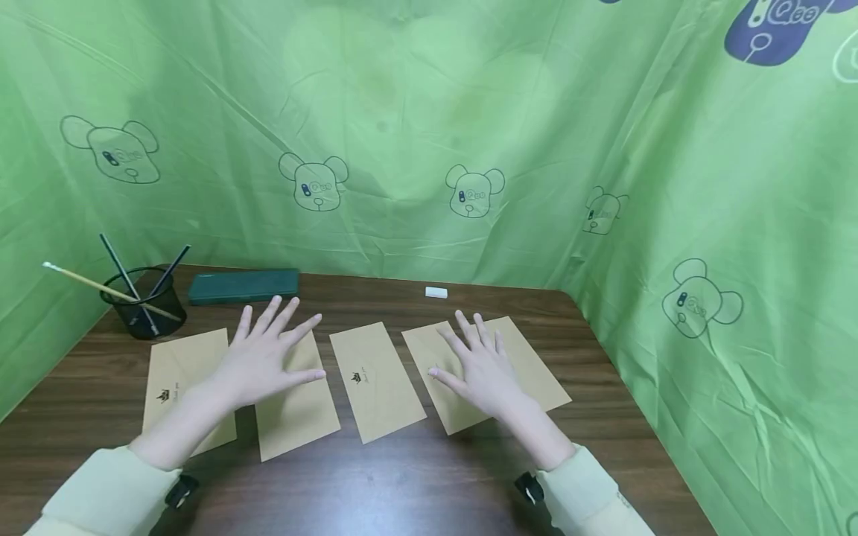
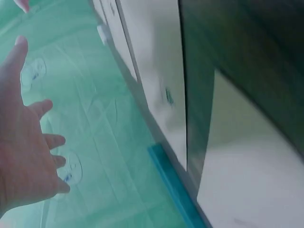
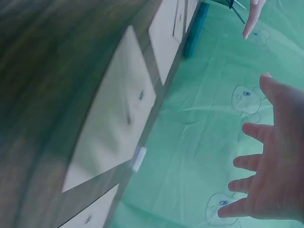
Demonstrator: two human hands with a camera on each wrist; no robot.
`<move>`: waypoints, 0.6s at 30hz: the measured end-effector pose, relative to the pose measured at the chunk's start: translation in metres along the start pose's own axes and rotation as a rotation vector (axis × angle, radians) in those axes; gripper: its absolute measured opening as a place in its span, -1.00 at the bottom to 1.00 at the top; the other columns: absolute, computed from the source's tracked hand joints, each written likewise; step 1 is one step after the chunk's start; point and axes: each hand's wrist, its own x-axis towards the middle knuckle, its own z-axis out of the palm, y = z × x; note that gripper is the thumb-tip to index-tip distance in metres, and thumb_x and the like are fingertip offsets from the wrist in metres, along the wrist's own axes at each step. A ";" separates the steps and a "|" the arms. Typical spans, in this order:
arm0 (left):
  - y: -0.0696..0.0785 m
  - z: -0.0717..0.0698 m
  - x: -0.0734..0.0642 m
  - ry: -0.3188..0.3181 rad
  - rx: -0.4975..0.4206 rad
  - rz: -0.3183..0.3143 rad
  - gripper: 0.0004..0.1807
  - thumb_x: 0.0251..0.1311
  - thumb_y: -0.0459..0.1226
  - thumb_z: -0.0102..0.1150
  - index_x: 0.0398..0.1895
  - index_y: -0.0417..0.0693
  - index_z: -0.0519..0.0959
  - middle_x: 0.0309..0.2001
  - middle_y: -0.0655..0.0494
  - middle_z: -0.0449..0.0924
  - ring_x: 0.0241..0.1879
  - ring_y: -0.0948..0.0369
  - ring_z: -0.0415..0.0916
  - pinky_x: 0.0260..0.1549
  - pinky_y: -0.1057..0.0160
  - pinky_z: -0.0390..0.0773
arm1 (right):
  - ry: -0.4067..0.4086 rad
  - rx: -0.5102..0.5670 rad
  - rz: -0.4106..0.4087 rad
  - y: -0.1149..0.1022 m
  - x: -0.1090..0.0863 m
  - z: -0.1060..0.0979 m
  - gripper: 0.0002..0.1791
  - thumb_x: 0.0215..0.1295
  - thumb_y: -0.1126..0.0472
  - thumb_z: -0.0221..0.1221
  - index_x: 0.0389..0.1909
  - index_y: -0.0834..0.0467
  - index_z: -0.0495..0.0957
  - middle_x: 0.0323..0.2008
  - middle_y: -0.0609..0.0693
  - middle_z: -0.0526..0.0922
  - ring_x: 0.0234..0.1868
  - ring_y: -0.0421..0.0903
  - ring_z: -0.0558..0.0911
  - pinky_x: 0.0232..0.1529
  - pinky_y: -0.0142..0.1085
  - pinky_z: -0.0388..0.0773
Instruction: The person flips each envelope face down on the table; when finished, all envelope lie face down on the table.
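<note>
My left hand point(image 1: 258, 365) is spread above the two kraft paper envelopes on the left, its fingers straight and holding nothing. Beneath it lie the leftmost envelope point(image 1: 191, 357), which bears a small dark crown print, and a second envelope point(image 1: 298, 417). Over the two envelopes at the right, my right hand point(image 1: 485, 372) is spread the same way with nothing in it; it partly covers the right-hand envelope point(image 1: 536, 372) and its neighbour point(image 1: 439, 365). Between the hands lies a middle envelope point(image 1: 378, 387) with a crown print. Both wrist views show spread fingers, apart from the envelopes.
At the back left stands a black mesh pen holder point(image 1: 150, 305) with pencils leaning out. A dark green flat case point(image 1: 243, 286) lies beside it. A small white eraser-like block point(image 1: 436, 292) is near the back edge. Green printed curtain point(image 1: 402, 112) encloses the wooden table point(image 1: 395, 484).
</note>
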 end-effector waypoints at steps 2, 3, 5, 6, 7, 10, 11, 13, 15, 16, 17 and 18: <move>-0.008 -0.004 -0.001 0.007 -0.006 0.010 -0.01 -0.03 0.46 -0.06 0.47 0.35 0.00 0.50 -0.08 -0.21 0.47 -0.08 -0.46 0.27 -0.21 -0.62 | -0.008 -0.002 -0.011 -0.007 0.003 -0.005 -0.20 0.21 -0.46 -0.11 0.44 -0.30 0.00 0.50 -0.08 -0.19 0.49 0.05 -0.26 0.34 0.24 -0.17; -0.013 -0.006 -0.002 0.013 -0.010 0.016 -0.01 -0.02 0.45 -0.04 0.47 0.35 0.00 0.50 -0.09 -0.21 0.47 -0.08 -0.46 0.27 -0.21 -0.61 | -0.007 0.004 -0.020 -0.010 0.005 -0.007 -0.21 0.22 -0.44 -0.10 0.45 -0.30 0.00 0.50 -0.08 -0.20 0.49 0.04 -0.27 0.34 0.23 -0.17; -0.023 -0.010 -0.004 0.016 -0.017 0.021 -0.02 -0.01 0.41 0.03 0.48 0.34 0.00 0.50 -0.09 -0.20 0.47 -0.09 -0.46 0.28 -0.19 -0.61 | -0.008 0.015 -0.042 -0.019 0.010 -0.010 -0.21 0.23 -0.43 -0.10 0.45 -0.29 -0.01 0.50 -0.08 -0.22 0.49 0.02 -0.29 0.35 0.22 -0.18; -0.029 -0.013 -0.006 0.009 -0.015 0.021 -0.02 -0.01 0.40 0.04 0.48 0.33 -0.01 0.50 -0.10 -0.20 0.47 -0.08 -0.46 0.28 -0.17 -0.62 | -0.005 0.018 -0.058 -0.024 0.012 -0.011 -0.21 0.24 -0.43 -0.11 0.45 -0.27 -0.01 0.50 -0.08 -0.23 0.49 0.02 -0.28 0.35 0.21 -0.18; -0.035 -0.015 -0.007 0.001 -0.011 0.018 -0.02 0.00 0.39 0.04 0.48 0.34 -0.01 0.50 -0.09 -0.21 0.47 -0.08 -0.48 0.29 -0.15 -0.64 | -0.003 0.022 -0.073 -0.029 0.015 -0.012 -0.21 0.24 -0.43 -0.12 0.45 -0.27 -0.01 0.50 -0.08 -0.23 0.49 0.02 -0.28 0.36 0.20 -0.18; -0.053 -0.020 -0.013 -0.019 -0.011 0.015 -0.02 0.00 0.37 0.07 0.47 0.31 0.02 0.50 -0.09 -0.19 0.47 -0.04 -0.50 0.30 -0.09 -0.65 | 0.003 0.008 -0.134 -0.044 0.022 -0.014 -0.20 0.25 -0.44 -0.15 0.45 -0.23 0.02 0.50 -0.05 -0.22 0.49 0.02 -0.24 0.37 0.18 -0.14; -0.059 -0.022 -0.014 -0.024 -0.017 0.016 -0.03 0.00 0.36 0.09 0.47 0.29 0.04 0.50 -0.09 -0.19 0.47 -0.02 -0.50 0.31 -0.07 -0.65 | 0.006 0.001 -0.157 -0.049 0.025 -0.014 -0.20 0.25 -0.44 -0.15 0.45 -0.21 0.02 0.50 -0.04 -0.21 0.49 0.03 -0.22 0.37 0.17 -0.12; -0.071 -0.023 -0.018 -0.030 -0.024 0.023 -0.04 0.00 0.34 0.11 0.46 0.26 0.07 0.50 -0.09 -0.16 0.48 0.01 -0.50 0.33 -0.04 -0.62 | 0.003 0.000 -0.199 -0.059 0.029 -0.014 -0.20 0.26 -0.42 -0.13 0.46 -0.19 0.02 0.50 -0.02 -0.20 0.49 0.03 -0.20 0.37 0.15 -0.09; -0.083 -0.023 -0.021 -0.029 -0.028 0.032 -0.04 0.00 0.32 0.13 0.46 0.25 0.07 0.49 -0.08 -0.13 0.48 0.05 -0.49 0.35 -0.01 -0.58 | -0.010 0.005 -0.237 -0.070 0.034 -0.013 -0.20 0.27 -0.39 -0.11 0.46 -0.18 -0.01 0.51 -0.01 -0.22 0.50 0.02 -0.19 0.37 0.13 -0.07; -0.088 -0.023 -0.022 -0.031 -0.034 0.034 -0.04 0.01 0.31 0.15 0.47 0.26 0.06 0.49 -0.07 -0.12 0.48 0.07 -0.48 0.35 0.03 -0.58 | -0.016 0.013 -0.254 -0.075 0.035 -0.012 -0.19 0.27 -0.39 -0.10 0.47 -0.17 -0.02 0.51 0.00 -0.22 0.50 0.02 -0.19 0.38 0.11 -0.07; -0.093 -0.022 -0.024 -0.033 -0.038 0.043 -0.03 0.01 0.30 0.15 0.47 0.25 0.04 0.49 -0.07 -0.11 0.48 0.07 -0.47 0.36 0.05 -0.58 | -0.025 0.019 -0.269 -0.080 0.037 -0.011 -0.19 0.27 -0.38 -0.10 0.47 -0.17 -0.03 0.51 0.00 -0.23 0.50 0.01 -0.20 0.38 0.08 -0.07; -0.098 -0.021 -0.025 -0.036 -0.037 0.051 -0.03 0.02 0.29 0.15 0.48 0.25 0.02 0.49 -0.07 -0.11 0.48 0.08 -0.46 0.36 0.07 -0.58 | -0.033 0.024 -0.285 -0.086 0.039 -0.010 -0.18 0.27 -0.39 -0.10 0.47 -0.16 -0.04 0.51 0.00 -0.23 0.50 0.00 -0.20 0.39 0.05 -0.07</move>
